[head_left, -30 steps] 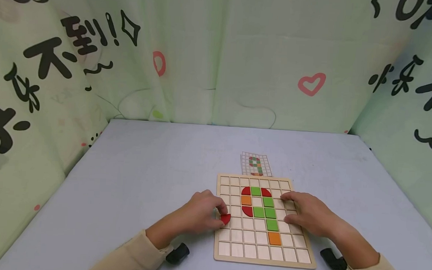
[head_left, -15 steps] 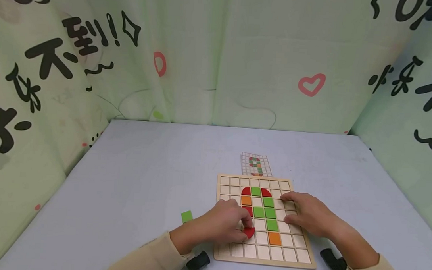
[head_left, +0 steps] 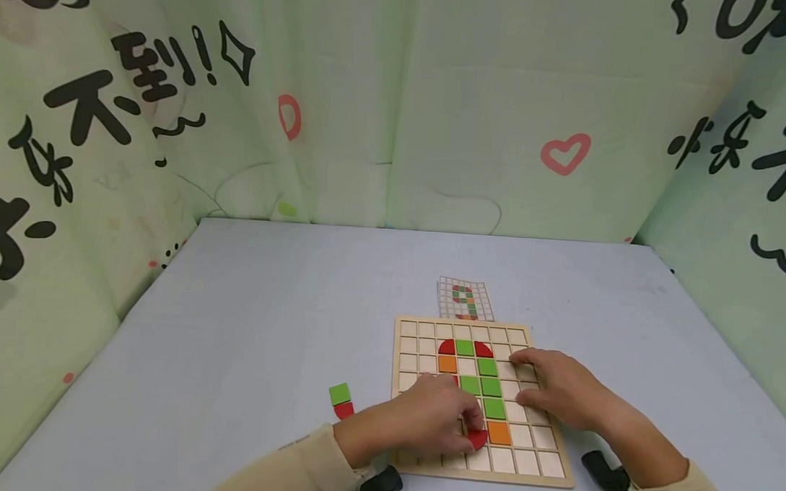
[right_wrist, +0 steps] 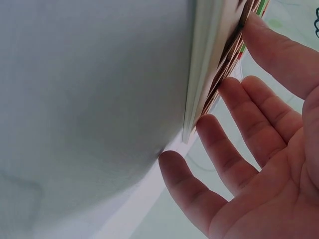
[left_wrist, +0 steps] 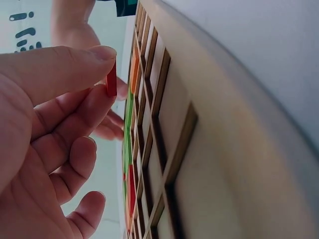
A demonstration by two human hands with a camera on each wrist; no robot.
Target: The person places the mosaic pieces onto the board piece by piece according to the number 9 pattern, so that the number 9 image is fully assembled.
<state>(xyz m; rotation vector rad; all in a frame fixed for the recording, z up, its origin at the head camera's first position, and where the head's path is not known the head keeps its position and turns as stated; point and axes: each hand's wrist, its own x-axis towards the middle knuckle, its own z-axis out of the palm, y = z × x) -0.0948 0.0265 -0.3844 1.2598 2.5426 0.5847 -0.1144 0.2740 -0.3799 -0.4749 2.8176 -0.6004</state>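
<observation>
Between thumb and index finger, my left hand [head_left: 429, 414] pinches a red quarter-round tile [head_left: 477, 440], seen edge-on in the left wrist view. It is over the lower part of the wooden grid board [head_left: 482, 478], just left of an orange square tile [head_left: 500, 433]. Green, red and orange tiles in the board form a figure like a 9; my left hand partly covers a red one. My right hand [head_left: 560, 390] rests at the board's right side with fingers extended. In the right wrist view, the fingertips [right_wrist: 232, 85] touch the board's edge and the little fingertip reaches the table.
Behind the board lies a pattern card [head_left: 467, 299] with a similar coloured figure, partly covered by the board. A green square tile [head_left: 339, 394] and a red tile [head_left: 344, 411] lie on the white table [head_left: 267, 306], left of the board. A printed curtain [head_left: 462, 118] surrounds the table.
My left hand has carried the red tile from the board's left edge rightward and nearer, to beside the orange tile. The loose tiles on the left have come into view. My right hand stays put.
</observation>
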